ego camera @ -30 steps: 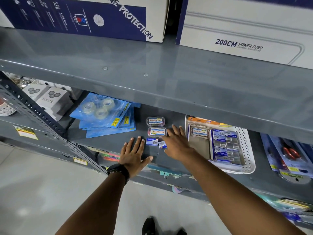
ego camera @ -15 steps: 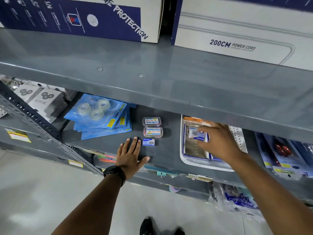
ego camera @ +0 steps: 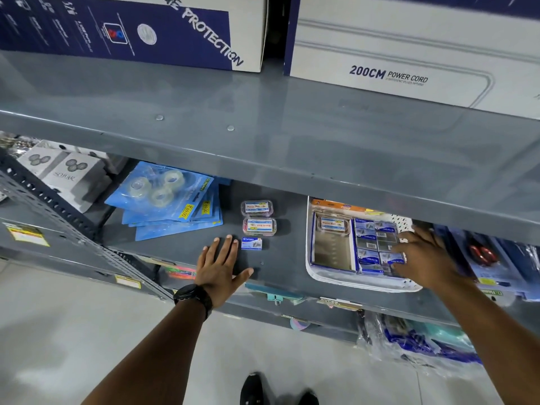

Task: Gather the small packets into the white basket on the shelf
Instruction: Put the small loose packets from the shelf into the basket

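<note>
Right hand (ego camera: 423, 255) spread wide, empty, over the white basket (ego camera: 362, 283) at right of frame. Left hand (ego camera: 220, 263) flat, fingers splayed, on the shelf (ego camera: 289, 258) — one small blue packet (ego camera: 251, 243) just beside it (two clear cases above). Best pinch that packet by its edges, then lift clear of the rim.

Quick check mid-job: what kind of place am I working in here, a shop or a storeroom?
Most likely a retail shop's stationery aisle. The blue tape packs carry yellow price stickers, the grey metal shelf has label strips along its edge, and boxed goods marked 200CM POWER CORD sit above.
</note>
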